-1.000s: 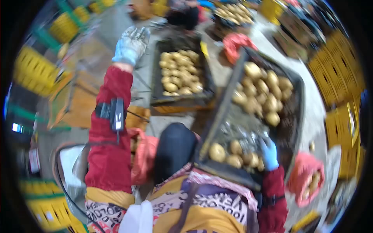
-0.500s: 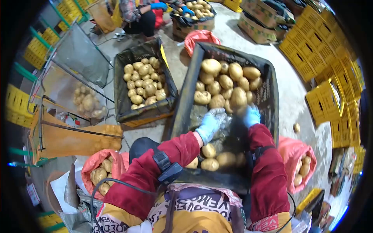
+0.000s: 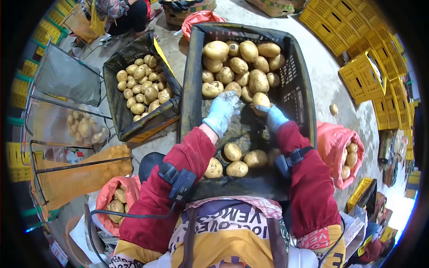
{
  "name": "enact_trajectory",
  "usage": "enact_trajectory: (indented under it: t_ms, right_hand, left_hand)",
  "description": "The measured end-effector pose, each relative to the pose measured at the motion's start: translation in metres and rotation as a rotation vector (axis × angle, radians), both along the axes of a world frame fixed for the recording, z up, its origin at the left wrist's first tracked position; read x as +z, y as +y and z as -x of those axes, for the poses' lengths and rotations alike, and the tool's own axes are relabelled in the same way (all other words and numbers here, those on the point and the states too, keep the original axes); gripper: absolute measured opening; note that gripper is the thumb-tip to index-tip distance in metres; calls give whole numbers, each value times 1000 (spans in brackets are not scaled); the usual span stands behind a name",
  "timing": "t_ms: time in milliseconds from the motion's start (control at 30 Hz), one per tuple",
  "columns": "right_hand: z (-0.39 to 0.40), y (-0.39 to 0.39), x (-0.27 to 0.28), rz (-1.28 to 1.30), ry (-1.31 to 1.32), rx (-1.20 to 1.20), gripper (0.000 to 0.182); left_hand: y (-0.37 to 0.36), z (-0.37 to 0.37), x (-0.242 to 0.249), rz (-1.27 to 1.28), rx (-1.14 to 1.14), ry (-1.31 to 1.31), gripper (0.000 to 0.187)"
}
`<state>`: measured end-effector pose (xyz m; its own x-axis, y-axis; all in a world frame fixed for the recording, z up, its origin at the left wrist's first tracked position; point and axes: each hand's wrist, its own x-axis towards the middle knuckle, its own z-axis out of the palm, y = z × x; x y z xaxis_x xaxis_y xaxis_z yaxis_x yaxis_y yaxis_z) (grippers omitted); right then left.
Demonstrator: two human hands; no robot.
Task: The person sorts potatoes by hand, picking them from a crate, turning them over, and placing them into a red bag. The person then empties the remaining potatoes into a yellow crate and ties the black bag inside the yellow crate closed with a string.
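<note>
Both my hands, in light blue gloves, are inside a large dark-lined crate in front of me. My right hand grips a potato at the near edge of the heap, its fingers across the potato's lower side. To the left, my left hand is open, palm toward the crate's middle, fingertips close below another potato. The heap of potatoes fills the crate's far part. Several more potatoes lie at the near end, some partly hidden beside my right forearm.
A smaller lined crate of potatoes stands at the left. Pink sacks with potatoes flank me, left and right. Mesh bags on a frame stand far left. Yellow crates line the right; one potato lies on the floor.
The view has shifted, so the crates sit farther up and left. My right hand has moved from the crate's right side to a potato at the heap's near edge and grips it.
</note>
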<state>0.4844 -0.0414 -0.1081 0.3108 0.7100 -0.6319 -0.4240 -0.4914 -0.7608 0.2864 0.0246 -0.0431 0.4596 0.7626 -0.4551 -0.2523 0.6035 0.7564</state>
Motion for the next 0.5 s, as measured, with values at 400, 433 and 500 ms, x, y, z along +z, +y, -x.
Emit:
enact_trajectory:
  t_ms: [400, 433, 500]
  right_hand:
    - [35, -91, 110, -465, 418, 64, 56]
    - [36, -95, 107, -434, 444, 3, 55]
    - [36, -93, 100, -519, 374, 41, 50]
  left_hand:
    - [-23, 19, 51, -262, -727, -143, 53]
    - [-25, 19, 45, -184, -749, -141, 55]
    - [-36, 18, 52, -172, -744, -128, 61]
